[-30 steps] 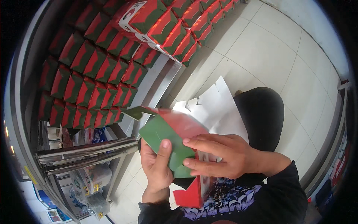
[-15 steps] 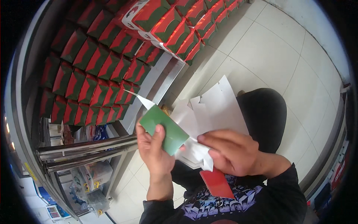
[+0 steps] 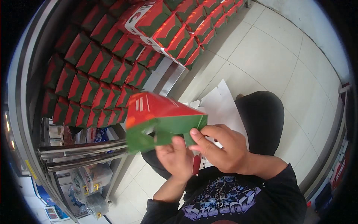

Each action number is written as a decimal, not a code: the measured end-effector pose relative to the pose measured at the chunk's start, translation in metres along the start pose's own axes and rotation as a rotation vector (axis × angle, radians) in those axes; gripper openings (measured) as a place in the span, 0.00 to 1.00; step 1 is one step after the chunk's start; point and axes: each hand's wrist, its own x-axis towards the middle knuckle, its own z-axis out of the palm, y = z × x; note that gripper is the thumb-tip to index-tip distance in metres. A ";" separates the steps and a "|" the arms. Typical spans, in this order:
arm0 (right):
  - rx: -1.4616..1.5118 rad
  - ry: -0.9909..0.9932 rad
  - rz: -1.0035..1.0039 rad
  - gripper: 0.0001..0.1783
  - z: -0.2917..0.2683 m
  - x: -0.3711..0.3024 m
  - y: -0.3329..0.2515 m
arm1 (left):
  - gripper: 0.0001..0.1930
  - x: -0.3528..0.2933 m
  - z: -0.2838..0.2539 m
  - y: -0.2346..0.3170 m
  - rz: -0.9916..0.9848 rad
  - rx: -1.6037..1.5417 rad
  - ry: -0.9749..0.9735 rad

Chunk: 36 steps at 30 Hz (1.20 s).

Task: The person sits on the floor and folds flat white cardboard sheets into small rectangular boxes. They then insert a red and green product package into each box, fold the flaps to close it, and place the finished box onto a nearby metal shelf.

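Note:
A partly folded red and green cardboard box [image 3: 164, 108] is held up in front of my lap, its green side and flaps toward me. My right hand [image 3: 225, 147] pinches the green flap at the box's right end between thumb and fingers. Below the box's lower edge, my left hand [image 3: 172, 156] is against the green panel with its thumb up; it is slightly blurred, and part of its fingers is hidden by the cardboard. White unprinted card sheets [image 3: 222, 106] rest over my lap behind the box. A red flap [image 3: 196, 164] hangs down between my hands.
Stacks of finished red and green boxes [image 3: 108, 71] fill the shelf at the far left and continue along the floor tiles [image 3: 261, 56]. Metal rails [image 3: 82, 151] and a clear plastic bin [image 3: 97, 177] stand at the left. My dark-trousered knee [image 3: 263, 119] is at the right.
The cardboard has turned over and opened from a flat, white-backed shape into a box form with red and green faces showing. Both hands have shifted round it, the left one moving right.

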 end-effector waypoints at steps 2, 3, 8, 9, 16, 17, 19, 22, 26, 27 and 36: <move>0.045 0.111 0.067 0.23 0.004 0.001 -0.001 | 0.24 -0.015 0.000 -0.008 -0.002 -0.016 -0.018; 0.055 0.083 0.100 0.21 0.003 -0.002 0.000 | 0.27 -0.017 0.001 -0.012 -0.011 -0.063 -0.007; 0.190 -0.078 0.193 0.17 -0.012 -0.008 0.013 | 0.10 -0.011 -0.019 0.001 -0.192 0.123 -0.201; 0.246 -0.129 0.194 0.18 -0.019 -0.004 0.017 | 0.07 -0.004 -0.027 0.010 -0.175 0.372 -0.274; -0.200 -0.381 -0.129 0.24 -0.021 0.006 0.030 | 0.06 0.024 -0.053 0.020 -0.460 0.550 -1.001; -0.094 -0.413 -0.096 0.22 -0.016 0.000 0.032 | 0.06 0.026 -0.060 0.010 -0.490 0.504 -1.048; 0.090 -0.484 -0.063 0.19 -0.006 -0.008 0.032 | 0.05 0.020 -0.082 -0.014 -0.552 0.412 -1.112; 0.149 -0.481 -0.020 0.20 0.000 -0.018 0.027 | 0.08 0.019 -0.090 -0.030 -0.704 0.219 -1.102; 0.162 -0.544 0.045 0.23 0.005 -0.027 0.021 | 0.10 0.016 -0.088 -0.049 -0.617 0.146 -1.140; 0.214 -0.646 0.057 0.23 0.005 -0.024 0.019 | 0.10 0.016 -0.089 -0.050 -0.553 0.169 -1.162; 0.514 -0.525 0.281 0.31 0.002 -0.031 0.045 | 0.09 0.005 -0.076 -0.009 -0.307 0.513 -1.232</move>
